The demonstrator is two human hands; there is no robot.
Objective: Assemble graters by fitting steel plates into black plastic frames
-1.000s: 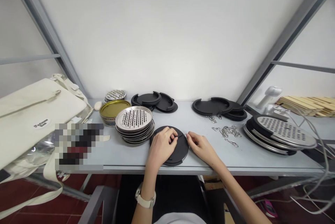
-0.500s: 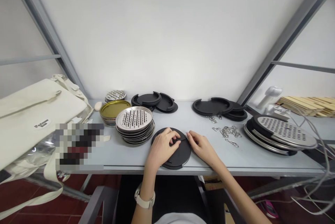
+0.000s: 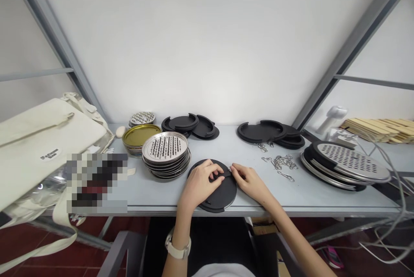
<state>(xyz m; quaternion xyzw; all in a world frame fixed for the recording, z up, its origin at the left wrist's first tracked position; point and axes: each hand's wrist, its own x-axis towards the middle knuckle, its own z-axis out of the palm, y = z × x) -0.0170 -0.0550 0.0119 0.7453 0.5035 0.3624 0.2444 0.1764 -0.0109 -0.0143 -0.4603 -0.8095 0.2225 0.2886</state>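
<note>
In front of me near the table edge lies a black round plastic holder (image 3: pixel 223 195). My left hand (image 3: pixel 203 182) rests over its left side, fingers curled and thumb bent in, holding it against the table. At the holder's upper right edge my right hand (image 3: pixel 244 180) pinches a small wire clip (image 3: pixel 229 168), mostly hidden by the fingertips. Similar loose wire clips (image 3: pixel 281 162) lie scattered to the right. Beside my left hand stands a stack of round metal grater plates (image 3: pixel 166 147).
Gold-coloured discs (image 3: pixel 142 132) and more black holders (image 3: pixel 181 122) sit behind the stack. Other black holders (image 3: pixel 261 131) are at the back right. Assembled graters (image 3: pixel 352 160) are piled on the right, near white cables (image 3: pixel 401 182). A cream bag (image 3: pixel 48 139) covers the left end.
The black holder has turned or tipped slightly under my hands. My right fingertips have shifted a little at its edge, and more of the metal clip shows.
</note>
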